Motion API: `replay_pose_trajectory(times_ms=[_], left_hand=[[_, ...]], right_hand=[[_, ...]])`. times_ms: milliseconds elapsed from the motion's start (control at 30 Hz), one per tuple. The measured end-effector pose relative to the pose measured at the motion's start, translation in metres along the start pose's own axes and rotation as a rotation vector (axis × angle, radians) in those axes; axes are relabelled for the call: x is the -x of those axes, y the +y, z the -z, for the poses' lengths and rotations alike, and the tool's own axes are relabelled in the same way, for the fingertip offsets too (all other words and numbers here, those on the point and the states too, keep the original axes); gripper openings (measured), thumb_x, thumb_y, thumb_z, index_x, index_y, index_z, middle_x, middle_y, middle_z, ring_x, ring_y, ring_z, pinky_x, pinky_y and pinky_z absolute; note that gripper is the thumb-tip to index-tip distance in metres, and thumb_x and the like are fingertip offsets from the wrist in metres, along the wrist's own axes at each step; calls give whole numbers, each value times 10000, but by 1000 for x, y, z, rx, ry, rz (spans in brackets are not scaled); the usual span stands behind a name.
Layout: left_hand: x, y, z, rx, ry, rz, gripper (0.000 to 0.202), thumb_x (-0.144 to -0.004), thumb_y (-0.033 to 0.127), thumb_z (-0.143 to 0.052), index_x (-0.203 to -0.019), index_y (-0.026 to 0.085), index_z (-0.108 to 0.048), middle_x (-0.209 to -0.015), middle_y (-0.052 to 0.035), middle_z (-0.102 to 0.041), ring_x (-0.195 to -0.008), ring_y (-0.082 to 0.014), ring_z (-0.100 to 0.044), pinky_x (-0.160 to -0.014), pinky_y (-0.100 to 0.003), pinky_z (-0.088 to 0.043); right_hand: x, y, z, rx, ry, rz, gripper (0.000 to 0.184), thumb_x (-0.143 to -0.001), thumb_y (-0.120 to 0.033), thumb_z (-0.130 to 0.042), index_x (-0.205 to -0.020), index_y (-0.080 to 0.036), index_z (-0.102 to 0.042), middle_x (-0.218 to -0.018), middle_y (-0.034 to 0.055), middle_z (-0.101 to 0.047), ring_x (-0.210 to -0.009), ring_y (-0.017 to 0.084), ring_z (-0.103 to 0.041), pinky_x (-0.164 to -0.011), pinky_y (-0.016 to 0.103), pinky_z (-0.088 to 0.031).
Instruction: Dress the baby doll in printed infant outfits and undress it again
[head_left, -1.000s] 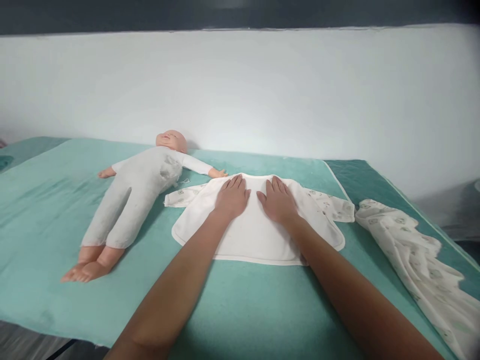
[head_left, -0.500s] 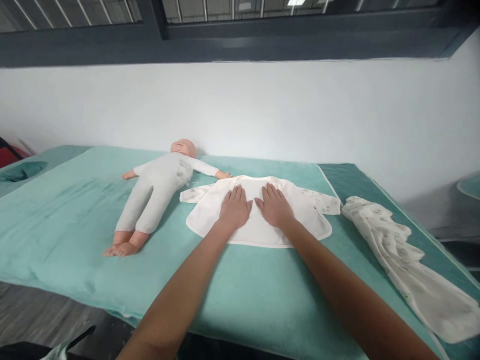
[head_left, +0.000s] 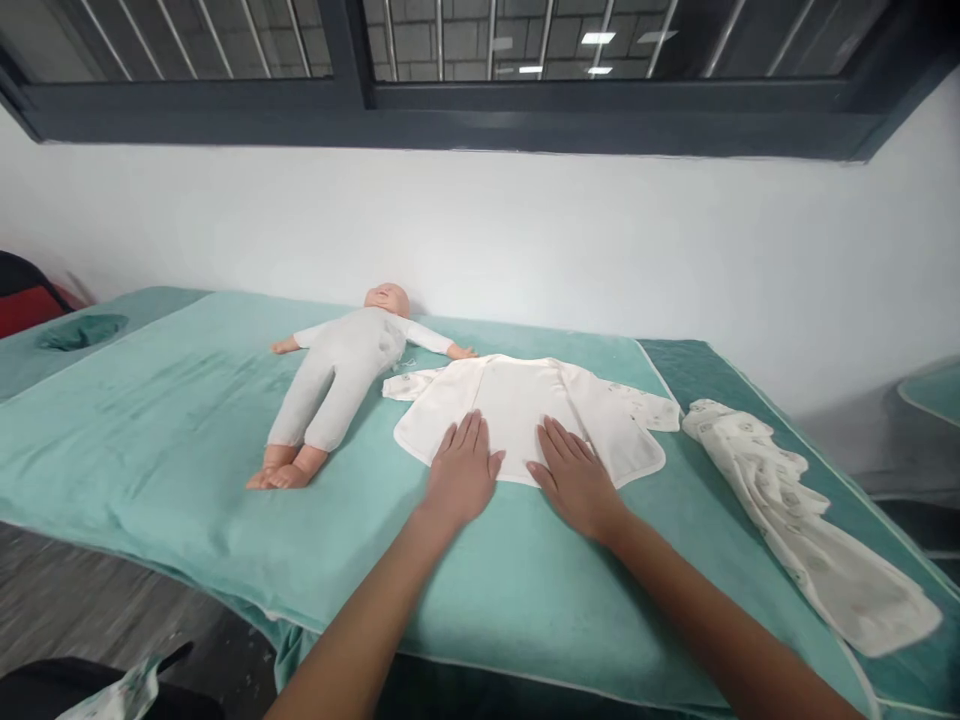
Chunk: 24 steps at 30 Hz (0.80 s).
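Both hands lie flat with the fingers straight, resting on the white shirt and grasping nothing. One second ago the left hand (head_left: 462, 470) and the right hand (head_left: 579, 484) were high on the shirt (head_left: 519, 400), near its neck; now they have come down toward the bottom hem, so that the fingers are on the lower part and the palms reach past the edge. The shirt itself stays spread on the green bed (head_left: 217, 400), with its two sleeves stretched to the sides. The doll (head_left: 349, 350) keeps its place on the left, lying on its back, one arm reaching close to the shirt's shoulder; whether they touch, I cannot tell. On the right, the patterned cloth (head_left: 795, 530) is lying in folds, just beside the end of one sleeve. The view has turned upward: above the wall (head_left: 487, 230), the barred window (head_left: 480, 115) is seen now, where before only its dark frame was showing. The small prints on the sleeves and the cloth are too small for reading.
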<state>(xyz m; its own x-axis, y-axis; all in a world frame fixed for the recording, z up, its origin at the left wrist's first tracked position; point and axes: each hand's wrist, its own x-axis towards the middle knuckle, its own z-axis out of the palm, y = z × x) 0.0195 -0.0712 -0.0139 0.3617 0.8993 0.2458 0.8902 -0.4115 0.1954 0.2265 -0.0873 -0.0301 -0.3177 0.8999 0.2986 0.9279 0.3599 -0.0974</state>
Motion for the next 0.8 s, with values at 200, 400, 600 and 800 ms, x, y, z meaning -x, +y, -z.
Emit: replay_pose_trajectory(times_ms=[200,400,600,800], left_hand=[[64,-39,82,463,-286,-160,498,-974,462,-381,-1454,339,-420,-1542,11,-373,-1454,-176,-307,-1186,-412,-342],[43,-169,152,614,280,448,503,-894,505,-507,-1366,330,-526,-1519,15,-428,-1425,-252,-368,-1186,-467,-301],[-2,-272,116,1121,152,663,598,-838,562,-556,-1311,196,-555,-1300,-123,-636,-1129,-302,-644,-988,-470,-513],[-24,-281,107,1295,97,635,583,-779,630,-596,-1123,163,-656,-985,-128,-748,-996,-325,-694,-792,-456,-594]], right_hand=[[44,-38,18,-208,-70,110,732,-962,-497,-404,-1578,-244,-100,-1595,56,-194,-1480,266,-212,-1173,503,-335],[-78,-93,18,-627,-200,-52,683,-936,-568,-419,-1539,-287,-265,-1563,49,-317,-1431,256,-345,-1110,455,-432],[-287,-132,-31,-775,149,-162,616,-909,-488,-467,-1411,-136,-409,-1457,167,-451,-1347,256,-444,-1117,418,-374],[-386,-126,-66,-604,-51,-277,800,-851,-651,-486,-1322,-5,-435,-1277,303,-561,-1184,369,-563,-975,465,-447]])
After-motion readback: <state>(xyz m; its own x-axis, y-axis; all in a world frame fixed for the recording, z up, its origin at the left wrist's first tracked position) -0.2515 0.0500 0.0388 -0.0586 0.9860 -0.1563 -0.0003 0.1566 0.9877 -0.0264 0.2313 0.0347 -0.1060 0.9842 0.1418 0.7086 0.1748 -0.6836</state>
